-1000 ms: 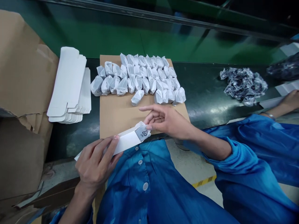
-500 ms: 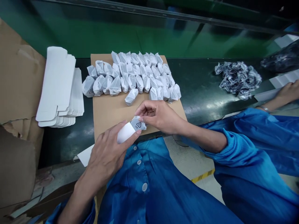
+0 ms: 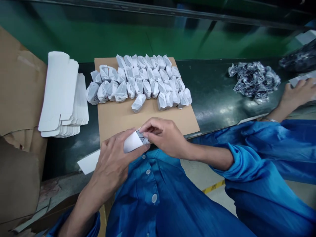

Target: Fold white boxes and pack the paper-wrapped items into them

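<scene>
My left hand (image 3: 115,156) is wrapped round a small white carton (image 3: 132,143) in front of my body. A packet in translucent plastic wrap (image 3: 144,140), with part of a dark printed mark showing, pokes out of the carton's right end. The fingers of my right hand (image 3: 166,136) are pinched on that end of the packet. Beyond my hands, rows of similar wrapped packets (image 3: 134,73) lie on a cardboard sheet (image 3: 118,115). One wrapped packet (image 3: 138,103) lies apart in front of the rows.
Flattened white cartons (image 3: 58,93) are stacked at the left, beside brown cardboard (image 3: 21,85). A white flap (image 3: 89,162) lies by my left wrist. Clear-wrapped dark items (image 3: 256,80) are heaped on the dark green bench (image 3: 207,87). At the right is another person's hand (image 3: 297,95).
The packet has sunk deeper into the carton, so less of it and its mark shows. My right hand has come slightly lower with it. The other person's hand has moved.
</scene>
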`<state>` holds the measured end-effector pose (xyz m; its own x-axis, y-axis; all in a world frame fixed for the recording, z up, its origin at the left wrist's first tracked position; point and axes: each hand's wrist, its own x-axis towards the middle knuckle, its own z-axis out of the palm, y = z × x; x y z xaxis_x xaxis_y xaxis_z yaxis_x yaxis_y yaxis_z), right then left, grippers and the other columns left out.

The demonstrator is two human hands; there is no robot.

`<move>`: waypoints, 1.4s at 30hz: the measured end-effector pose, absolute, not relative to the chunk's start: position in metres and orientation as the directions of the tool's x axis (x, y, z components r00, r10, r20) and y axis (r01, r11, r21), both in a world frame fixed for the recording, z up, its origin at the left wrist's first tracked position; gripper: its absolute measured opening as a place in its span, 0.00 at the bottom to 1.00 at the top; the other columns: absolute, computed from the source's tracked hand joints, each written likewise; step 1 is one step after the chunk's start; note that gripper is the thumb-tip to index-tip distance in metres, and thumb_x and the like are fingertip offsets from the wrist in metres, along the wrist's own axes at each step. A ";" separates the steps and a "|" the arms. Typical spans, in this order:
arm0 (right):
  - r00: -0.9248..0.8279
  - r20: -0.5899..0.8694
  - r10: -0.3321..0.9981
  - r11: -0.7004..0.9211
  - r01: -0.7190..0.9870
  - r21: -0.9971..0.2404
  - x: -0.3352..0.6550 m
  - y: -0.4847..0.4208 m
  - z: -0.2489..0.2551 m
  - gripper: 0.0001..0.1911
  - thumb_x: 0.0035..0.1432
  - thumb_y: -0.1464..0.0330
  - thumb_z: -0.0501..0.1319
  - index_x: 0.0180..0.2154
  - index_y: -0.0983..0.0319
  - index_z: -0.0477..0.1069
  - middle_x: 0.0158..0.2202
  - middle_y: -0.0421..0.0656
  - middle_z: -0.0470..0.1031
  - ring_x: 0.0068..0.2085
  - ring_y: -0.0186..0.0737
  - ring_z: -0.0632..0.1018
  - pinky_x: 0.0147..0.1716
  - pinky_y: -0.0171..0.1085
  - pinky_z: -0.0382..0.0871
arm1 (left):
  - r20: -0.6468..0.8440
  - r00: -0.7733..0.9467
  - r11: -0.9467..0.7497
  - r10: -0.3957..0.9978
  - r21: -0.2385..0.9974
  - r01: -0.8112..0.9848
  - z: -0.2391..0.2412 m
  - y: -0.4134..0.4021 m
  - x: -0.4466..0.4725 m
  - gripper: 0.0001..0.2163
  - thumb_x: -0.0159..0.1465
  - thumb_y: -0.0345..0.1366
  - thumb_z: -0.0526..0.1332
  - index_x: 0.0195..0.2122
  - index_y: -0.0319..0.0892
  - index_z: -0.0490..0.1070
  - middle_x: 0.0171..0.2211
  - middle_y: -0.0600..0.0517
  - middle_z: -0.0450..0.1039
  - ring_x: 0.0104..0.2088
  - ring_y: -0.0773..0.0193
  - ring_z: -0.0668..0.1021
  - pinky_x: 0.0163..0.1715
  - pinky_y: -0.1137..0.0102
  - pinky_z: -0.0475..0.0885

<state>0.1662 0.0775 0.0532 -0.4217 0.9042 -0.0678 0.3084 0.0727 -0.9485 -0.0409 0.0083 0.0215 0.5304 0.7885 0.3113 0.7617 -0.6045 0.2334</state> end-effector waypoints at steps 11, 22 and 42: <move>-0.577 -0.158 0.801 -0.074 0.165 -0.983 0.160 0.074 0.060 0.29 0.62 0.75 0.57 0.64 0.61 0.60 0.53 0.49 0.77 0.54 0.41 0.78 0.54 0.43 0.74 | 0.340 0.456 -0.505 0.822 0.066 0.861 0.029 0.006 -0.030 0.25 0.63 0.22 0.54 0.57 0.54 0.68 0.61 0.38 0.63 0.56 0.44 0.72 0.43 0.53 0.70; -0.461 -0.199 0.865 -0.161 0.121 -0.980 0.172 0.078 0.058 0.34 0.61 0.65 0.64 0.66 0.60 0.57 0.50 0.47 0.79 0.55 0.44 0.78 0.59 0.48 0.69 | 0.630 0.403 -0.526 0.664 0.011 0.850 0.024 0.024 -0.011 0.12 0.66 0.25 0.55 0.51 0.38 0.67 0.54 0.35 0.74 0.56 0.49 0.76 0.50 0.59 0.72; -0.078 0.045 0.996 0.080 0.540 -0.838 0.305 0.105 0.073 0.36 0.51 0.51 0.70 0.60 0.50 0.69 0.45 0.46 0.81 0.46 0.49 0.81 0.40 0.43 0.75 | 0.669 0.138 -0.350 0.730 0.194 0.916 0.049 0.051 -0.045 0.29 0.64 0.42 0.63 0.65 0.42 0.58 0.62 0.39 0.68 0.63 0.51 0.70 0.60 0.58 0.67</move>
<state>0.3047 0.1054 0.0732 -0.0779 0.9960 0.0445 0.5398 0.0797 -0.8380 -0.0451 0.0514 0.0492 0.1377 0.7303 0.6691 0.9164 -0.3503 0.1937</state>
